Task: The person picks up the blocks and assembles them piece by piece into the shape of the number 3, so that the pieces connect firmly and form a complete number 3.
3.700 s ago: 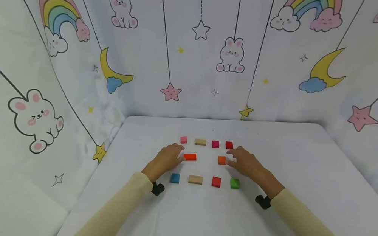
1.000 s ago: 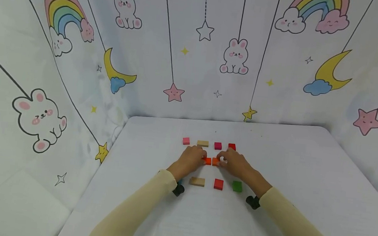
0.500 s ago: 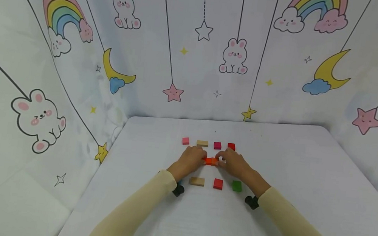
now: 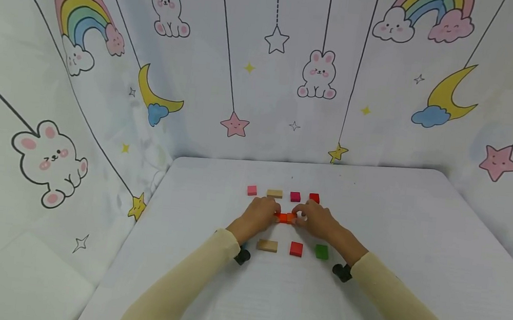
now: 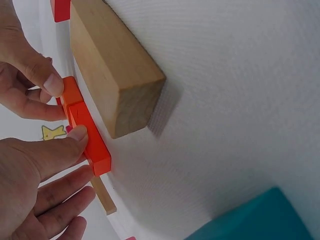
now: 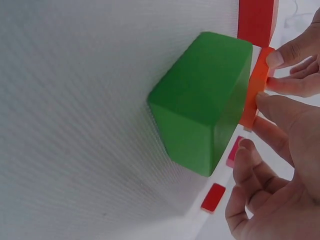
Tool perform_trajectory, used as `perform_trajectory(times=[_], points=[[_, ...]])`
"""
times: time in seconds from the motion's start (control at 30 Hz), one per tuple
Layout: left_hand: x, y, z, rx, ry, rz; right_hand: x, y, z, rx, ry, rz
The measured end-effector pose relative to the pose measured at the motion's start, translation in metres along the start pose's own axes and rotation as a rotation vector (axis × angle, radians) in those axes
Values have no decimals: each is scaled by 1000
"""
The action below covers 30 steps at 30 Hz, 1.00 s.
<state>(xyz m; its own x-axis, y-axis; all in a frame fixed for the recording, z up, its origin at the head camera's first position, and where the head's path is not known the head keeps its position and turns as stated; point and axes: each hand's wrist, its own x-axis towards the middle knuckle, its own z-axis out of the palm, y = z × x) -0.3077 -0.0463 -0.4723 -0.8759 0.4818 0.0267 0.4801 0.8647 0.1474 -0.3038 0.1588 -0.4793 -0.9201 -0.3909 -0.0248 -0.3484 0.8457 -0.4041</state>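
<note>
My left hand (image 4: 258,216) pinches a long red-orange block (image 5: 91,137) between thumb and fingers at the middle of the table. From the other side, my right hand (image 4: 320,223) pinches a shorter orange block (image 5: 71,91). The two blocks meet end to end in one line, as the left wrist view shows. In the right wrist view the orange block (image 6: 256,85) sits behind a green block, with both hands' fingertips along it. Parts of both held blocks are hidden under the fingers.
Behind the hands runs a row of pink (image 4: 252,190), plain wooden (image 4: 274,193), magenta (image 4: 295,196) and red (image 4: 314,198) blocks. Nearer lie a wooden block (image 4: 268,245), a red block (image 4: 296,249), a green block (image 4: 322,252) and a teal block (image 5: 260,220), mostly behind the left wrist.
From well apart, the hands have come together, the left carrying the red-orange block rightward and the right the orange block leftward. The small gap between the blocks closed; the last half second shows little movement.
</note>
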Motion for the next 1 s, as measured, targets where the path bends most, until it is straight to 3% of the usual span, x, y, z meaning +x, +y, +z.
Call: perform_trajectory(times=[0.3,0.53,0.8,1.0], points=[[-2,-2,-1,5,-7,-13,8,10,-8,-14,17,-13],[-4,-1,-3,-3,-18,-22,15,32,-31,13,70,50],[-3,-1,-3,3,-11,-15,23,58,-51,67,-14,134],[-3,1,-4,20,-26,-24,31,68,-46,99,-58,157]])
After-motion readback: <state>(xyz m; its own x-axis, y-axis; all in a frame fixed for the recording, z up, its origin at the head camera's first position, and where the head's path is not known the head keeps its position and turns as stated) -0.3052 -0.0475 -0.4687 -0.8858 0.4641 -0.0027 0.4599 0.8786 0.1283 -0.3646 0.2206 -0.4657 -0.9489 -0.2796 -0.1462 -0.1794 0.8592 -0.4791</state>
